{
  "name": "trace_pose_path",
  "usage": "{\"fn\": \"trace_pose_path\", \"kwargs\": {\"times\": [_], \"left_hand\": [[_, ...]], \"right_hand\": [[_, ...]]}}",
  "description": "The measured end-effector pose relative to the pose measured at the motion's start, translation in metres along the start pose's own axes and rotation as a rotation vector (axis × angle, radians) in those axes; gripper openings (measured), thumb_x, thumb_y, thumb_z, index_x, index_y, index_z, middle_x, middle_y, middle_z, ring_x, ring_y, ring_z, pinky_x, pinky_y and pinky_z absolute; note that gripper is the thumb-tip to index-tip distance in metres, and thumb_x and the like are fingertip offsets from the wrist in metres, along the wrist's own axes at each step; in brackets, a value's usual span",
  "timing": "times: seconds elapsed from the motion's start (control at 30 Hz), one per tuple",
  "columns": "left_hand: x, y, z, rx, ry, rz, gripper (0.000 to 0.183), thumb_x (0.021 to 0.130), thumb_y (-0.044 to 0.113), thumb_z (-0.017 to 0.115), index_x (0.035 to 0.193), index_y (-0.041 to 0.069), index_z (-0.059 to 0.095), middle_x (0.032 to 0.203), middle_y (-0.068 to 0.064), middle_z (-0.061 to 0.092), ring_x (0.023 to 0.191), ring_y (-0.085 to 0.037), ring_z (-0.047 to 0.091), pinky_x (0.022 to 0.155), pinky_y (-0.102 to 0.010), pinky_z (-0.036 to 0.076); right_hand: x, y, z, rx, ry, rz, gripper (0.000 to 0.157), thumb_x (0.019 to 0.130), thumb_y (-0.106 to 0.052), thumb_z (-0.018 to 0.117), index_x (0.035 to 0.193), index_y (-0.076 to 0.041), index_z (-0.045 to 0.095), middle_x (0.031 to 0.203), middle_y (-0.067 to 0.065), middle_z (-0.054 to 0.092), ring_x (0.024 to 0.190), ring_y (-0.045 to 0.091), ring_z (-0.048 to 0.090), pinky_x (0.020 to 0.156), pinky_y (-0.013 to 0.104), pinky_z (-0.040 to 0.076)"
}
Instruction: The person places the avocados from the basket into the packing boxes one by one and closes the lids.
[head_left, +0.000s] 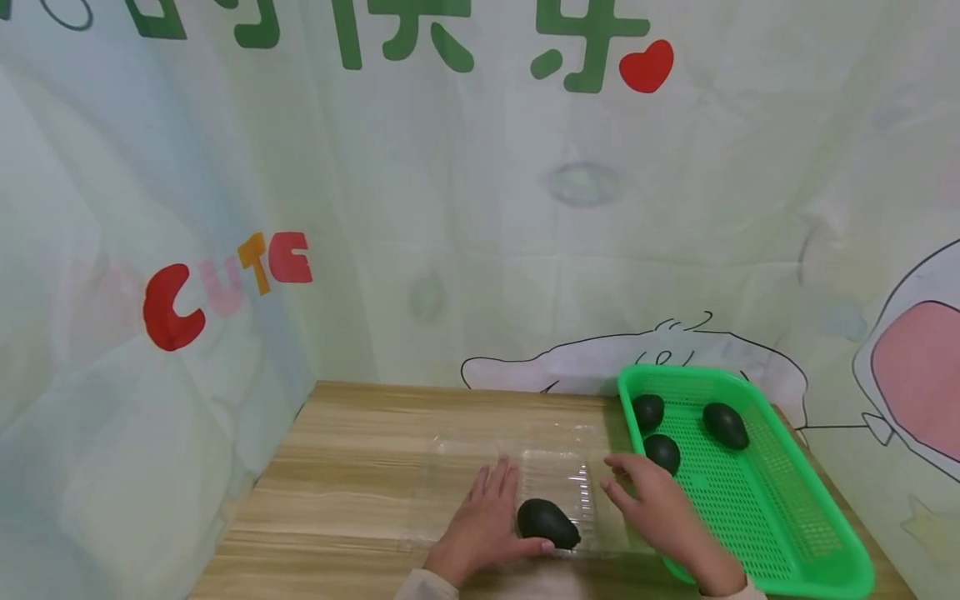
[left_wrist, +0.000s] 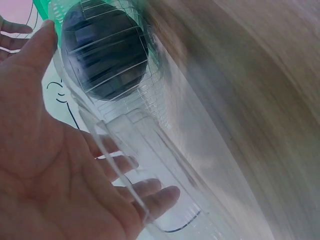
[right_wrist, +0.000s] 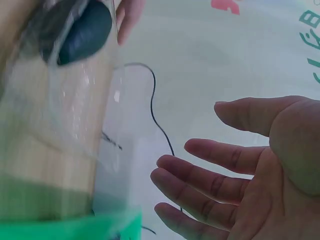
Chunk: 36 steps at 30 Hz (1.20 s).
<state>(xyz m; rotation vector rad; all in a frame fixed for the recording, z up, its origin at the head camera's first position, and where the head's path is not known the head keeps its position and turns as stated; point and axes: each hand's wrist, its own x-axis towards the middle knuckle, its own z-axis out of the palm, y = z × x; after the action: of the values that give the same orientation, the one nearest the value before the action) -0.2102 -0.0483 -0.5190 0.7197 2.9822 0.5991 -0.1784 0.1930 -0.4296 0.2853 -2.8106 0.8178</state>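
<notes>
Head view, left to right: printed cloth backdrop (head_left: 420,250) with "CUTE" lettering (head_left: 174,308) at left, wood-grain table (head_left: 322,450) below it. On the table, clear plastic container (head_left: 555,471), opened flat: clear lid (head_left: 453,454) on the left, ribbed tray half on the right. Left hand (head_left: 480,529) lies over the join between the halves, fingers extended, not wrapped round anything; thumb runs along the tray's near edge, just beside the fruit. Can't tell if thumb and fruit touch. Tray holds one dark avocado (head_left: 547,523), lying on its side at the near end. Left wrist view shows its underside through the ribs.

Next, right hand (head_left: 660,508): thumb and fingers apart, nothing in grip, between tray and green basket (head_left: 757,517). Hands well apart from each other. Basket is perforated plastic, three dark avocados in its far half: two (head_left: 648,412) (head_left: 663,453) by the left wall, one (head_left: 725,426) further right.
</notes>
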Motion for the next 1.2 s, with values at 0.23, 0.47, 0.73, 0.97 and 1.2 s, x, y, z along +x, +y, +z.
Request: {"fn": "trace_pose_path", "kwargs": {"times": [0.23, 0.47, 0.73, 0.97, 1.2], "left_hand": [[0.001, -0.001, 0.001, -0.01, -0.01, -0.006, 0.12, 0.068, 0.082, 0.057, 0.151, 0.004, 0.022, 0.159, -0.017, 0.017, 0.142, -0.043, 0.021, 0.112, -0.054, 0.029], [-0.001, 0.002, -0.003, -0.007, -0.022, -0.007, 0.119, 0.069, 0.082, 0.057, 0.152, 0.004, 0.021, 0.159, -0.017, 0.018, 0.142, -0.043, 0.021, 0.112, -0.054, 0.029], [-0.003, 0.005, -0.008, -0.005, -0.03, -0.014, 0.118, 0.069, 0.081, 0.057, 0.152, 0.005, 0.02, 0.159, -0.017, 0.018, 0.143, -0.042, 0.021, 0.112, -0.053, 0.029], [-0.002, 0.004, -0.008, -0.01, -0.034, -0.013, 0.118, 0.07, 0.081, 0.057, 0.152, 0.005, 0.021, 0.159, -0.017, 0.017, 0.143, -0.042, 0.02, 0.113, -0.053, 0.028], [-0.002, 0.003, -0.007, -0.011, -0.045, -0.019, 0.119, 0.068, 0.082, 0.056, 0.152, 0.005, 0.021, 0.16, -0.015, 0.015, 0.144, -0.042, 0.019, 0.113, -0.053, 0.027]], "right_hand": [[0.013, 0.027, -0.032, 0.029, -0.014, 0.017, 0.034, 0.093, -0.019, 0.063, 0.118, 0.005, 0.059, 0.1, 0.013, 0.065, 0.091, 0.026, 0.064, 0.074, 0.04, 0.054], [0.028, 0.058, -0.066, -0.163, -0.096, 0.066, 0.045, 0.095, -0.028, 0.058, 0.123, 0.007, 0.056, 0.107, 0.023, 0.066, 0.093, 0.036, 0.064, 0.071, 0.048, 0.053], [0.047, 0.099, -0.073, -0.204, -0.126, 0.112, 0.049, 0.096, -0.021, 0.056, 0.123, 0.019, 0.048, 0.109, 0.034, 0.06, 0.096, 0.046, 0.06, 0.072, 0.052, 0.051], [0.06, 0.123, -0.069, -0.205, -0.065, 0.191, 0.054, 0.096, -0.024, 0.051, 0.131, 0.017, 0.041, 0.116, 0.036, 0.056, 0.094, 0.044, 0.06, 0.07, 0.051, 0.05], [0.072, 0.146, -0.063, -0.277, -0.037, 0.246, 0.067, 0.095, -0.031, 0.051, 0.137, 0.018, 0.032, 0.128, 0.046, 0.035, 0.111, 0.063, 0.036, 0.081, 0.069, 0.04]]}}
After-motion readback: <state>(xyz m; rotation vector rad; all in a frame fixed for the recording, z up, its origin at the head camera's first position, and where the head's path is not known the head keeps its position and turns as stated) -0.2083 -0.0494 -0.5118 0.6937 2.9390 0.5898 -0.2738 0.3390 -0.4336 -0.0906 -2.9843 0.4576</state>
